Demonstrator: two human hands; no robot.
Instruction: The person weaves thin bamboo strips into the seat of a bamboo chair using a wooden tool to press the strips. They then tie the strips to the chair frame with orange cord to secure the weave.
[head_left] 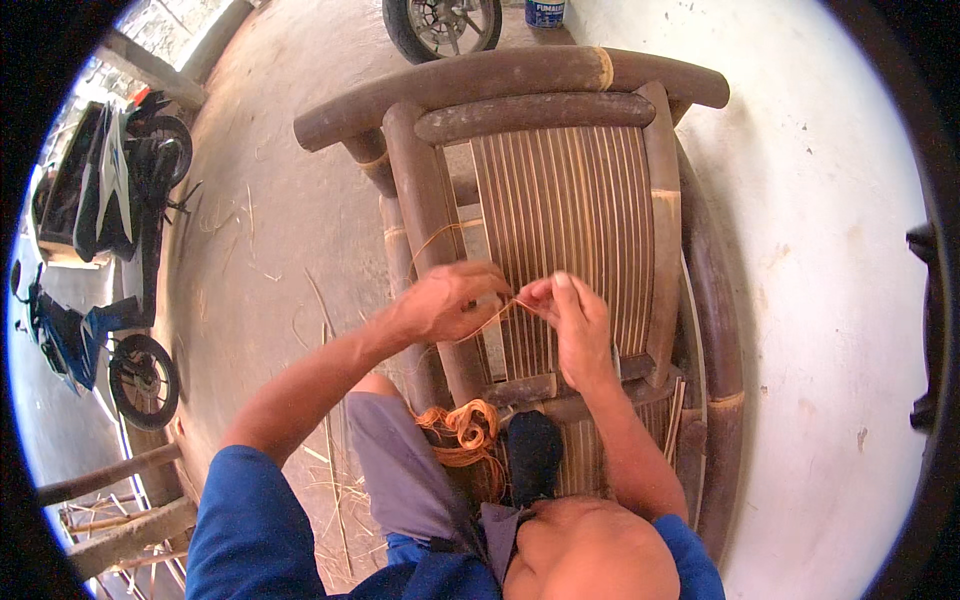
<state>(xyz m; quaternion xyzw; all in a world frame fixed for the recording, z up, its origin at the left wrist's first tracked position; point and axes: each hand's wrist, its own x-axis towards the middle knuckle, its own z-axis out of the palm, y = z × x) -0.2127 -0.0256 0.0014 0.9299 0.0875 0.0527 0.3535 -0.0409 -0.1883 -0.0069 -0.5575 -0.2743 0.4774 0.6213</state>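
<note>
A thin orange strand (489, 322), like rattan or cord, runs between my two hands over the slatted panel (575, 215) of a dark bamboo chair. My left hand (458, 302) is closed in a pinch on the strand, above the panel's left edge. Close by on the right, my right hand (577, 325) pinches the same strand between thumb and fingers. One length loops up past the chair's left post (425, 205). A loose bundle of the orange strand (470, 430) lies by my leg at the chair's lower left. The fingertips partly hide where the strand crosses.
A thick curved bamboo rail (500, 75) tops the chair, with a curved arm (725, 400) on its right beside a white wall (830, 330). Motorbikes (85, 330) stand at the left. A wheel (443, 25) and a blue can (545, 12) are beyond. Thin strips (335, 480) litter the floor.
</note>
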